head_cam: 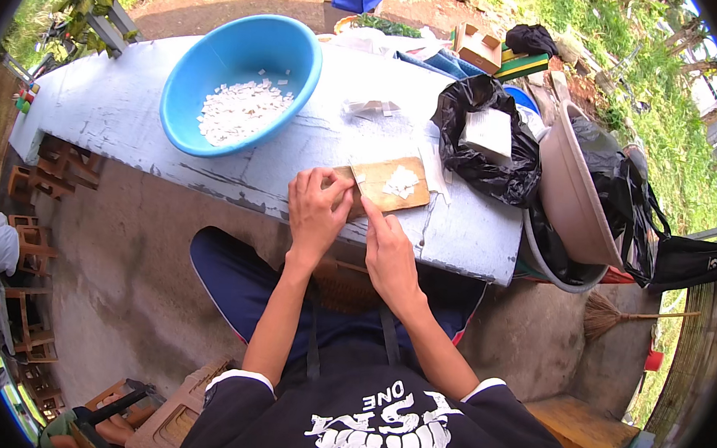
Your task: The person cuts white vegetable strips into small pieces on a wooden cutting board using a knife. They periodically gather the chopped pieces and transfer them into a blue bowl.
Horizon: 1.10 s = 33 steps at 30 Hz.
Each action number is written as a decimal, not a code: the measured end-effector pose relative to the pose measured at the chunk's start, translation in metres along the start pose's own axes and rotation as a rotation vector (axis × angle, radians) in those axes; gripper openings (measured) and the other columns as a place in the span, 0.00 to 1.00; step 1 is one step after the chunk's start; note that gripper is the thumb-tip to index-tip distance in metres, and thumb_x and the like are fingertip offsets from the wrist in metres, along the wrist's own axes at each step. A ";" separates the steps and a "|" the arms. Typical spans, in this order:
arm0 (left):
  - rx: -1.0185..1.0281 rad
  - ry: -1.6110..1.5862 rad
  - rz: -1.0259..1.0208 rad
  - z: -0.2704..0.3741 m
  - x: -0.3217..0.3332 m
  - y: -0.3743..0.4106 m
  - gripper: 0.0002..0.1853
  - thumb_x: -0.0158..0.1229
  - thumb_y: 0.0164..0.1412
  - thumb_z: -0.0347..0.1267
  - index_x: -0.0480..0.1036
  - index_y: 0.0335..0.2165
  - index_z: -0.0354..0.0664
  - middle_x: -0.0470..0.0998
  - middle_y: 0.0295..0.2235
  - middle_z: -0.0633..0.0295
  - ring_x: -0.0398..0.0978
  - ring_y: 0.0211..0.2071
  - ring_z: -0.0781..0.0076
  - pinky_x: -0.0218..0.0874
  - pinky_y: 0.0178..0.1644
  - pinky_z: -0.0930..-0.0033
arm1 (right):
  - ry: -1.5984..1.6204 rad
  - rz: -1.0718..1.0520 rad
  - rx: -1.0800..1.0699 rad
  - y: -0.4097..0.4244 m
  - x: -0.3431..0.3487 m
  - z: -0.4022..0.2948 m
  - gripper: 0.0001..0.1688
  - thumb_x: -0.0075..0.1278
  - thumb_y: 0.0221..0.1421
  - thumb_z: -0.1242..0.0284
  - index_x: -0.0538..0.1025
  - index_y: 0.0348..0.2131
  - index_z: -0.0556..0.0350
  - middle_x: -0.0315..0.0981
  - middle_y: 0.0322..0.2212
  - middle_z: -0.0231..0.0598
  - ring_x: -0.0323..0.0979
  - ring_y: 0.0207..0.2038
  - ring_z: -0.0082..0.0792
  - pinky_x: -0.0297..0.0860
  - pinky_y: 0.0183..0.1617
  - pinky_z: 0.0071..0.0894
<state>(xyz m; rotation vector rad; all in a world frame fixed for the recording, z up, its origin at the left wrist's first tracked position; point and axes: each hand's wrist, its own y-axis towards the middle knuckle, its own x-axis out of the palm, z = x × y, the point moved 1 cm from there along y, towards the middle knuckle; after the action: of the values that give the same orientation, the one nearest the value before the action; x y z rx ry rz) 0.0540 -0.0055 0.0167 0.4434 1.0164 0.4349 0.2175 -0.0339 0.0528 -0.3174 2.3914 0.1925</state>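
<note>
A small wooden board (421, 198) lies near the front edge of the white-painted table. On it sits a little pile of cut white pieces (401, 182), with a single piece beside the blade. My right hand (390, 258) grips what looks like a thin knife (357, 178), index finger stretched along it; its handle is hidden in the palm. My left hand (316, 211) presses on the board's left part, fingertips bent close to the blade. Whatever lies under those fingers is hidden. Farther left stands a blue plastic basin (181, 106) holding many similar white pieces (244, 112).
Right of the board, a black plastic bag (452, 111) holds a white block (489, 133). A tilted beige basin (579, 184) leans beyond it. Clear plastic scraps (371, 107) lie behind the board. A broom (607, 314) rests on the floor, right. Wooden stools (33, 246) line the left.
</note>
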 end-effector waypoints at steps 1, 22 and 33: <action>-0.017 0.001 -0.011 0.000 0.000 0.000 0.08 0.70 0.57 0.32 0.85 0.37 0.52 0.76 0.41 0.67 0.72 0.50 0.62 0.60 0.61 0.54 | 0.025 0.033 -0.042 0.002 0.003 0.005 0.25 0.46 0.74 0.76 0.72 0.66 0.49 0.76 0.37 0.60 0.78 0.38 0.64 0.73 0.42 0.57; -0.194 -0.126 0.036 -0.003 0.001 0.005 0.05 0.71 0.59 0.35 0.86 0.33 0.47 0.80 0.43 0.67 0.76 0.50 0.63 0.59 0.62 0.57 | 0.069 -0.015 0.086 -0.018 -0.016 0.004 0.21 0.43 0.77 0.69 0.72 0.64 0.44 0.79 0.26 0.66 0.80 0.33 0.71 0.72 0.37 0.67; -0.172 -0.126 0.045 -0.004 0.001 0.003 0.06 0.71 0.56 0.33 0.86 0.34 0.46 0.81 0.43 0.67 0.77 0.51 0.64 0.60 0.63 0.56 | 0.069 -0.003 0.022 -0.001 0.005 0.000 0.21 0.43 0.77 0.70 0.72 0.64 0.44 0.78 0.25 0.66 0.79 0.32 0.71 0.72 0.36 0.68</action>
<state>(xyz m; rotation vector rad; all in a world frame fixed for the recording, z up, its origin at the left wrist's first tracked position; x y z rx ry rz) 0.0504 -0.0017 0.0160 0.3357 0.8407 0.5236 0.2143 -0.0362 0.0496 -0.3216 2.4589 0.1558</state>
